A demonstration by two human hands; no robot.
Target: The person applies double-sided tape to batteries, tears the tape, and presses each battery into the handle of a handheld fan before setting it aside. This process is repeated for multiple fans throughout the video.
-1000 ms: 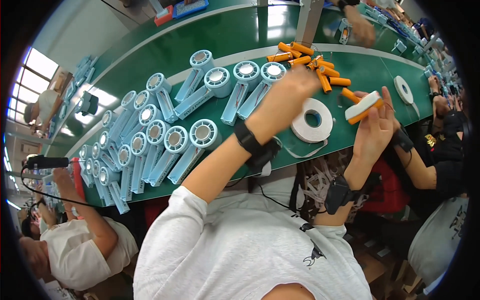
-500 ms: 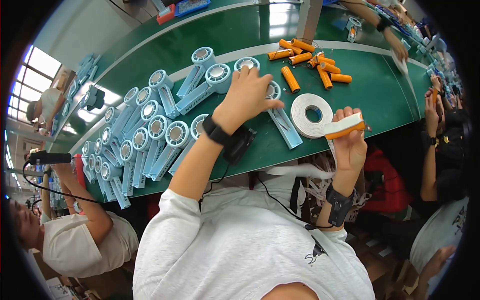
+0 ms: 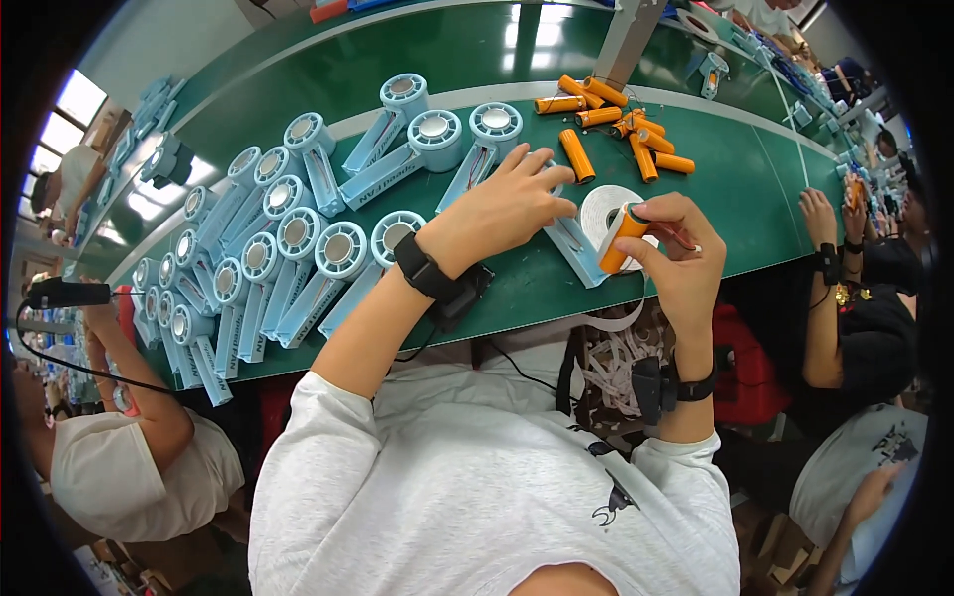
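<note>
My left hand (image 3: 509, 207) is over the head of a light blue handheld fan, its fingers curled around it and hiding most of the head. That fan's open, trough-like handle (image 3: 573, 256) slants down to the right. Between thumb and fingers, my right hand (image 3: 684, 248) pinches an orange cylindrical battery (image 3: 623, 241) with wires at one end. The battery is tilted over the lower end of the handle; whether they touch, I cannot tell. Behind it lies a roll of white tape (image 3: 599, 207), partly covered by the battery and my hand.
Many light blue fans (image 3: 298, 233) crowd the green table (image 3: 735, 209) to the left. Loose orange batteries (image 3: 636, 129) are piled at the far side, near a grey post (image 3: 632, 45). A black device (image 3: 467, 298) sits by my left wrist. Co-workers sit on both sides.
My right hand has brought the battery left to the fan handle and turned it from lying sideways to steeply tilted. Its white strip no longer shows. My left hand has stayed at the fan.
</note>
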